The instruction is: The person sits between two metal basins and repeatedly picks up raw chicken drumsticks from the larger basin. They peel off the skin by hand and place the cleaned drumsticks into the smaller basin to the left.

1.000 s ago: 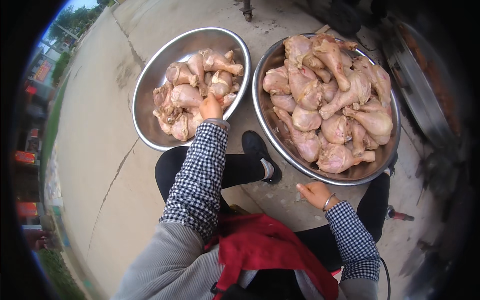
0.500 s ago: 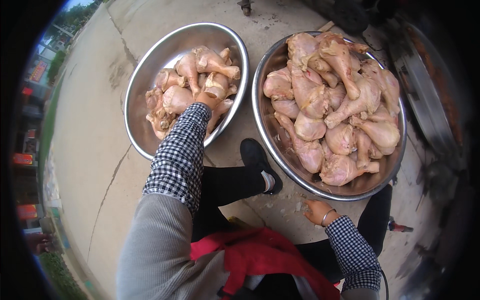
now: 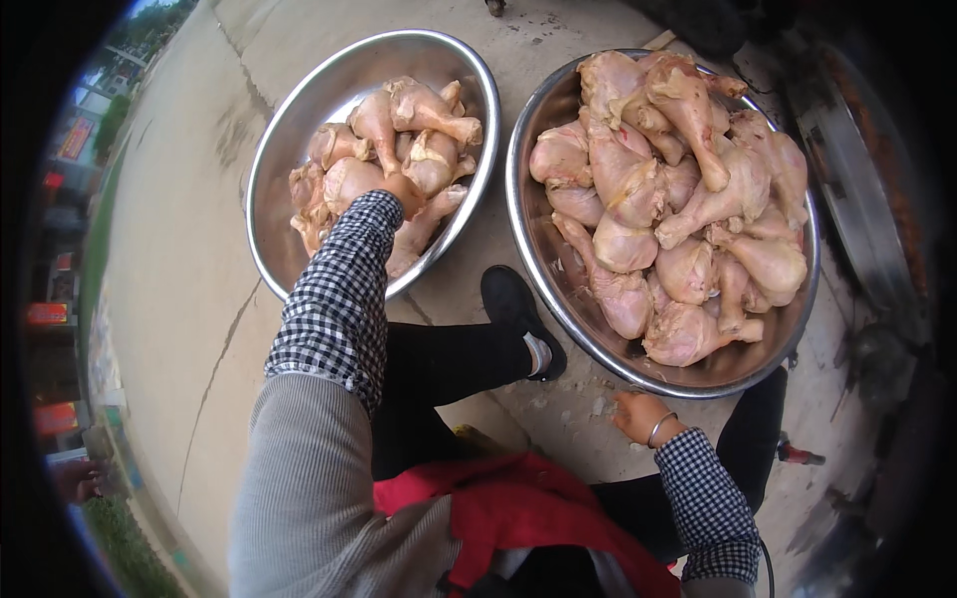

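My left hand [image 3: 404,191] reaches into the left metal basin [image 3: 271,179] and touches the raw chicken drumsticks [image 3: 373,128] piled there. Its fingers are hidden among the meat, and a black-and-white checked sleeve covers the wrist. My right hand [image 3: 639,416], with a silver bangle at the wrist, is low beside the near rim of the right metal basin [image 3: 558,334]. Its fingers are curled downward, and anything inside them is hidden. A taller heap of raw drumsticks [image 3: 688,264] fills that right basin.
Both basins stand on a cracked concrete floor [image 3: 189,259]. Between them is my black shoe [image 3: 513,304]. A large round metal vessel [image 3: 847,199] stands at the far right. A red-handled object [image 3: 797,454] lies beside my right leg.
My left hand has shifted slightly toward the near left across the drumsticks. My right hand stays beside the right basin. The view has tilted a little, so both basins appear higher.
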`<state>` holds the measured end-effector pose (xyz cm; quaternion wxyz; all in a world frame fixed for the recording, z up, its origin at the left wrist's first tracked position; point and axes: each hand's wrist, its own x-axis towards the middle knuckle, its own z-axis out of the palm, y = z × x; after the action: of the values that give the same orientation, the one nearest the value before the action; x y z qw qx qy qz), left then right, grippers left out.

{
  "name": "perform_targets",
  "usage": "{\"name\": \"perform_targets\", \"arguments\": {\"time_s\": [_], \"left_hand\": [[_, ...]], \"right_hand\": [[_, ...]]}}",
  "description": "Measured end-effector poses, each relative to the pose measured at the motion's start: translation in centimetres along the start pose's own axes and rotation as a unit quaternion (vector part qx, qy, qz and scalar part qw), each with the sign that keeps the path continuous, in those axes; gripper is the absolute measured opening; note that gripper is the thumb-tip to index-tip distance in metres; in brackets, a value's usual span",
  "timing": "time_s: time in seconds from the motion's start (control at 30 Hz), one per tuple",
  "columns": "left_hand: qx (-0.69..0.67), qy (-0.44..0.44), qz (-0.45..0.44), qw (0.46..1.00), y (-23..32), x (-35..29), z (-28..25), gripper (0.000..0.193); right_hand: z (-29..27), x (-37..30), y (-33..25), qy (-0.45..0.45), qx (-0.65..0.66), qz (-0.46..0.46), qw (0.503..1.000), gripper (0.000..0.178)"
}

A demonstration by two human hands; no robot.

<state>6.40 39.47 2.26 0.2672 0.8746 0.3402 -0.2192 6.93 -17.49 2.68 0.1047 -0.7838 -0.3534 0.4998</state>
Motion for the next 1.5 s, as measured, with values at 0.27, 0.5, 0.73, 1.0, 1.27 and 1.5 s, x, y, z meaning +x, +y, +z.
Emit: {"name": "perform_targets", "arguments": {"time_s": [0.27, 0.5, 0.73, 1.0, 1.27, 1.5], "left_hand": [[0.136, 0.112, 0.165, 0.971, -0.4, -3.7, 3.6, 0.021], [0.205, 0.186, 0.17, 0.946, 0.1, -3.4, 6.1, 0.025], [0.079, 0.263, 0.126, 0.953, 0.9, -2.1, 5.6, 0.018], [-0.281, 0.061, 0.049, 0.956, -0.3, 2.2, 4.4, 0.017], [-0.259, 0.007, -0.023, 0.966, 0.8, 3.2, 2.8, 0.016], [-0.214, 0.019, 0.011, 0.977, 0.8, 3.8, 3.0, 0.014]], "right_hand": [[0.5, 0.1, 0.5, 0.031, 0.001, -0.017, 0.999, 0.04], [0.5, 0.1, 0.4, 0.034, 0.001, -0.028, 0.999, 0.039], [0.3, 0.1, 0.4, 0.035, 0.014, -0.019, 0.999, 0.04], [0.1, 0.2, 0.3, 0.034, 0.016, -0.015, 0.999, 0.039], [0.1, 0.3, 0.3, 0.025, 0.025, -0.004, 0.999, 0.039], [0.1, 0.5, 0.3, 0.018, 0.022, 0.0, 1.0, 0.038]]}}
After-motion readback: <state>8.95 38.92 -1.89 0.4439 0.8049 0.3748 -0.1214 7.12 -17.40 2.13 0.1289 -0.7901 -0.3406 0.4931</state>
